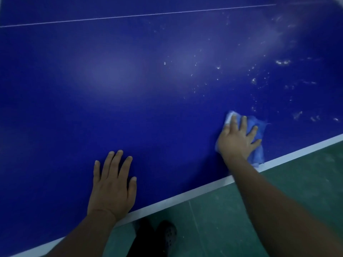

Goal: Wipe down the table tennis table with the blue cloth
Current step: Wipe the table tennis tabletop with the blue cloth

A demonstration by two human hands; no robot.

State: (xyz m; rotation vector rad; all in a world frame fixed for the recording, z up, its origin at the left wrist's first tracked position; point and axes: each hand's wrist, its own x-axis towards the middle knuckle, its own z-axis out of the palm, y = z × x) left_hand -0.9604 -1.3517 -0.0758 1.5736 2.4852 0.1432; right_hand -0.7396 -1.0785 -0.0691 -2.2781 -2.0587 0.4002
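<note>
**Unwiped dust lies beyond and right of the wiping fingers**

The left hand (113,184) is laid flat, fingers straight, on the tabletop (130,80). The blue cloth (257,132) is pressed under the right hand (236,139), fingers spread. White specks (282,62) are seen beyond and rightward, nearest that hand.

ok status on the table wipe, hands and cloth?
Left hand flat on table, idle. Right hand pressing blue cloth near white edge line. White specks beyond the cloth. Nothing blocking.
</note>
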